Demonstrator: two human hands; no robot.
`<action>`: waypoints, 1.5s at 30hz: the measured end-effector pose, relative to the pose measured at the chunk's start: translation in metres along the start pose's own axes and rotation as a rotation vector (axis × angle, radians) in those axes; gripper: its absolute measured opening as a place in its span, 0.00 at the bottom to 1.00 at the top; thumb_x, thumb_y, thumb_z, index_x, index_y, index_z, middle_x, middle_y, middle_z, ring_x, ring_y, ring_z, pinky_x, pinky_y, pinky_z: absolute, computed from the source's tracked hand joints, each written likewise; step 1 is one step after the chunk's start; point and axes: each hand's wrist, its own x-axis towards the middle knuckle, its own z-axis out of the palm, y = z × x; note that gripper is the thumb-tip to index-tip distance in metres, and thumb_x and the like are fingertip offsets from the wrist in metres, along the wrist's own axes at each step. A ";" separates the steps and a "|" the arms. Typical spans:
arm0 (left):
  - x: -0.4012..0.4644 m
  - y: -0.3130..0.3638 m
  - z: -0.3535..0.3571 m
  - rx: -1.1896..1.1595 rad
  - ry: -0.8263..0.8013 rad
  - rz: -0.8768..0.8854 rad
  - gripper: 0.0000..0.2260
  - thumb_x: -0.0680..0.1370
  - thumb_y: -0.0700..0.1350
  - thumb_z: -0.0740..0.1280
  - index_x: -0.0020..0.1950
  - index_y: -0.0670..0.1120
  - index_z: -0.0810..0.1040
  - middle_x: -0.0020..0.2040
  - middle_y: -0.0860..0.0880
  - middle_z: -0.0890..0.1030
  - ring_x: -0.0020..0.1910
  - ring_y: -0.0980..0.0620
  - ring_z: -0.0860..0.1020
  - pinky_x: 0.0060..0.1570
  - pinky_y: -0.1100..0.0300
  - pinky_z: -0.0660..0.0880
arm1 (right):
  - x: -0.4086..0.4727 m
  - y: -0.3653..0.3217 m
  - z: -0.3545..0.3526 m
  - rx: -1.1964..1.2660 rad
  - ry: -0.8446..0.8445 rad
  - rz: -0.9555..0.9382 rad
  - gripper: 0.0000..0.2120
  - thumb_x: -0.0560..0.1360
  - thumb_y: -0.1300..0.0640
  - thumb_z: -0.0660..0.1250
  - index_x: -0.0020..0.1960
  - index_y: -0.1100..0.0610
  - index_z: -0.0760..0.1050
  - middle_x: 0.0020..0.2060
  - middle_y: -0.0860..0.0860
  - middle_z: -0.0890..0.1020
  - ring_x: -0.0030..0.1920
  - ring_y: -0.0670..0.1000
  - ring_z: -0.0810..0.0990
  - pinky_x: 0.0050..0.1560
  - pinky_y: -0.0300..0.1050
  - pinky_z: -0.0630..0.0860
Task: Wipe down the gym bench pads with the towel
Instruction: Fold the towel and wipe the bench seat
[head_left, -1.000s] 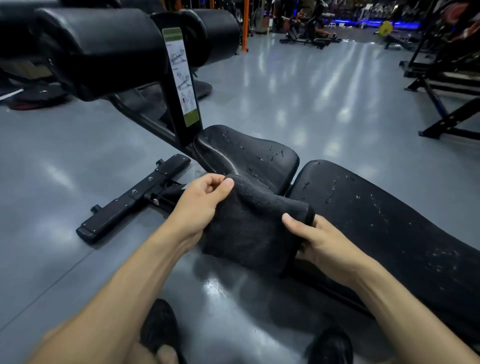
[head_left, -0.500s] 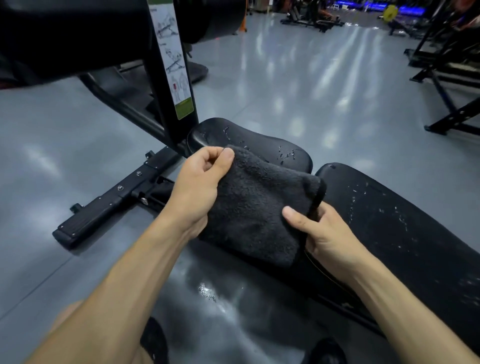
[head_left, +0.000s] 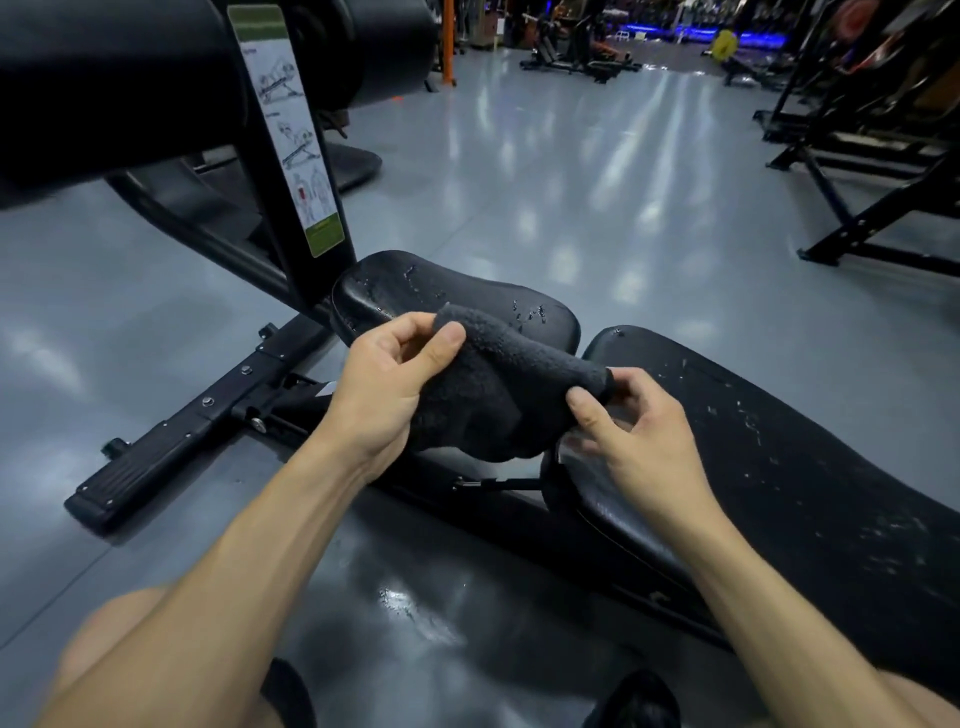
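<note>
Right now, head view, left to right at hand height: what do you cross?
Frame foot bar → left hand → dark towel → right hand → long back pad. Both hands pinch the towel.

Gym floor and gear around the bench

A glossy grey floor (head_left: 597, 197) reflected the ceiling lights, with a wet patch (head_left: 410, 608) near the bottom edge. A black upright (head_left: 291, 208) carried an instruction sticker (head_left: 293, 130) with a green foot. A black rack (head_left: 872, 156) stood at the right edge, an orange post (head_left: 448, 41) at the top, and dim machines (head_left: 576, 52) lined the far end. Two dark shoes (head_left: 634, 701) showed at the bottom edge.
</note>
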 end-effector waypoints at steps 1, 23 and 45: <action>-0.002 0.001 0.000 0.002 0.005 0.005 0.04 0.75 0.45 0.72 0.47 0.46 0.84 0.43 0.48 0.85 0.45 0.53 0.83 0.49 0.60 0.81 | 0.000 0.000 0.001 0.051 0.033 0.023 0.09 0.76 0.55 0.75 0.54 0.56 0.79 0.49 0.52 0.86 0.50 0.57 0.87 0.48 0.55 0.85; -0.087 0.032 0.011 -0.107 0.213 -0.053 0.14 0.74 0.47 0.72 0.55 0.38 0.81 0.53 0.38 0.83 0.56 0.41 0.81 0.65 0.40 0.76 | -0.044 -0.022 0.000 0.199 -0.105 0.061 0.09 0.75 0.55 0.76 0.53 0.58 0.84 0.49 0.54 0.87 0.41 0.45 0.79 0.38 0.39 0.75; 0.012 0.022 -0.039 0.337 -0.095 -0.251 0.11 0.80 0.53 0.69 0.47 0.46 0.83 0.43 0.51 0.86 0.40 0.54 0.82 0.38 0.57 0.78 | 0.009 -0.014 0.027 0.358 -0.082 -0.015 0.10 0.75 0.65 0.72 0.56 0.58 0.79 0.48 0.54 0.85 0.49 0.49 0.83 0.48 0.42 0.81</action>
